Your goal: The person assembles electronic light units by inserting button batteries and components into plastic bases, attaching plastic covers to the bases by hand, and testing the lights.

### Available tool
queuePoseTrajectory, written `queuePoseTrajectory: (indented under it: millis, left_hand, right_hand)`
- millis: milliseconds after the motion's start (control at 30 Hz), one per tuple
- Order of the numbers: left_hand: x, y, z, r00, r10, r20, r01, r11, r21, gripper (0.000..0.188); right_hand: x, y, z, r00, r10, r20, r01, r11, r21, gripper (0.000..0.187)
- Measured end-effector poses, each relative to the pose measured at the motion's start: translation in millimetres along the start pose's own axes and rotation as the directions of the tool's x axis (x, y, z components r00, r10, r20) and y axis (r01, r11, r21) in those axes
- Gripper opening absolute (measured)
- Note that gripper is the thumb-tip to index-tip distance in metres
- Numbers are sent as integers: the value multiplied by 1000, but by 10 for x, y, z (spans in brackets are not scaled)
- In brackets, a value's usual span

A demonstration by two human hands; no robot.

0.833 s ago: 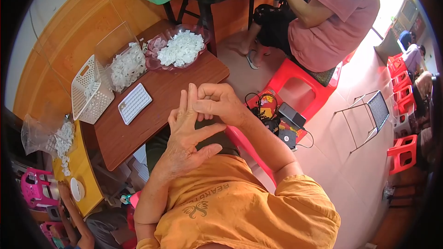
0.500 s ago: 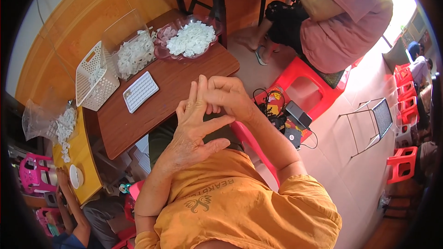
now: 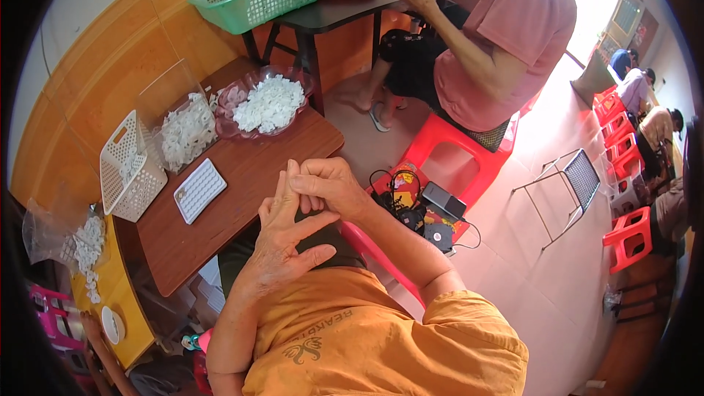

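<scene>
Above my lap, my left hand (image 3: 282, 242) is held up with its fingers stretched and its thumb spread away from them. No object shows in it. Bent over the left hand's fingertips is my right hand (image 3: 328, 185), its fingers closed on a finger of the left hand. Ahead on the brown table (image 3: 257, 169) lies a white tray (image 3: 200, 191) with rows of small hollows. Behind it stand a clear bin (image 3: 185, 136) of whitish pieces and a dark pink scalloped bowl (image 3: 299, 95) heaped with small white pieces (image 3: 270, 103).
A white perforated basket (image 3: 132, 176) stands at the table's left end. Left of it is a yellow table (image 3: 121, 249) with a white bowl (image 3: 112, 323). A person in pink (image 3: 506, 37) sits ahead right. Electronics and cables (image 3: 444, 202) rest on a red stool beside my right arm.
The view has shifted, so the table sits lower and more of the far black table shows. My hands keep nearly the same hold. The person in pink has raised their hands.
</scene>
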State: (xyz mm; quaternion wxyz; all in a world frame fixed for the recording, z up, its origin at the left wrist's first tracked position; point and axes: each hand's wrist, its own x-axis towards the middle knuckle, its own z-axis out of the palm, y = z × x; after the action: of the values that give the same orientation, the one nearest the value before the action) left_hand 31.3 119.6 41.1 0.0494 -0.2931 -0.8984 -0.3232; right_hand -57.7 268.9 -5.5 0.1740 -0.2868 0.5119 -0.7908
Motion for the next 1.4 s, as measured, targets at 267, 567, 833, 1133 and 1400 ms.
queuePoseTrajectory:
  millis: [267, 567, 833, 1133, 1400]
  left_hand:
    - [507, 30, -20, 992, 69, 105, -75, 996, 55, 43]
    - [1055, -102, 134, 977, 62, 206, -69, 997, 23, 50]
    - [1252, -187, 186, 974, 50, 223, -67, 995, 70, 50]
    - [1351, -229, 221, 978, 60, 198, -67, 997, 30, 49]
    - [1464, -295, 173, 994, 92, -60, -97, 990, -102, 50]
  right_hand:
    - [-51, -262, -322, 987, -67, -149, 69, 998, 10, 20]
    - [-12, -350, -731, 957, -38, -288, 51, 998, 39, 21]
    - [85, -290, -922, 949, -110, -297, 113, 994, -10, 25]
    - [121, -289, -982, 930, -136, -343, 146, 989, 3, 22]
    - [44, -199, -1022, 869, -63, -491, 77, 997, 10, 22]
